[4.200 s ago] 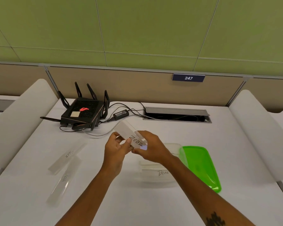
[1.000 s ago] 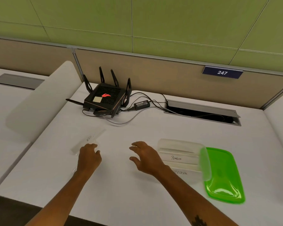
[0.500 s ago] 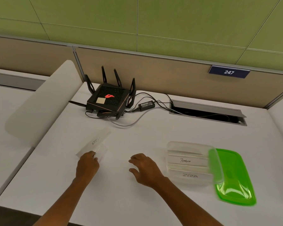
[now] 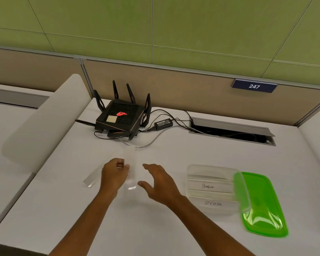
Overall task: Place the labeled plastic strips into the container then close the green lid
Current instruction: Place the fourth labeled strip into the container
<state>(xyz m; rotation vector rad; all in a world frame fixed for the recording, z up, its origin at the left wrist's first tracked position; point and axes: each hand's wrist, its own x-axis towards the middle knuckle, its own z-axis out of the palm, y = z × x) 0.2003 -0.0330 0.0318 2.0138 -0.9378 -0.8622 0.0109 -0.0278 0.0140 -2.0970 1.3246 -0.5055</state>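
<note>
My left hand (image 4: 114, 174) pinches a clear plastic strip (image 4: 130, 157) and holds it lifted off the white desk; its writing is blurred. A second clear strip (image 4: 94, 177) lies flat on the desk just left of that hand. My right hand (image 4: 159, 182) hovers right of the held strip, fingers spread and holding nothing. The clear container (image 4: 190, 169) sits to the right with strips inside, two of them reading PENGUIN (image 4: 207, 186) and ZEBRA (image 4: 213, 203). The green lid (image 4: 264, 204) leans against the container's right rim, off the box.
A black router (image 4: 121, 117) with antennas, its power brick (image 4: 163, 124) and cables sit at the back of the desk. An open cable hatch (image 4: 231, 131) lies at the back right. White rounded dividers (image 4: 42, 122) bound the desk on both sides.
My left hand has picked one strip up from the desk and turned it towards the middle. My right hand has moved up beside it. Earlier, the ZEBRA strip went into the container.
</note>
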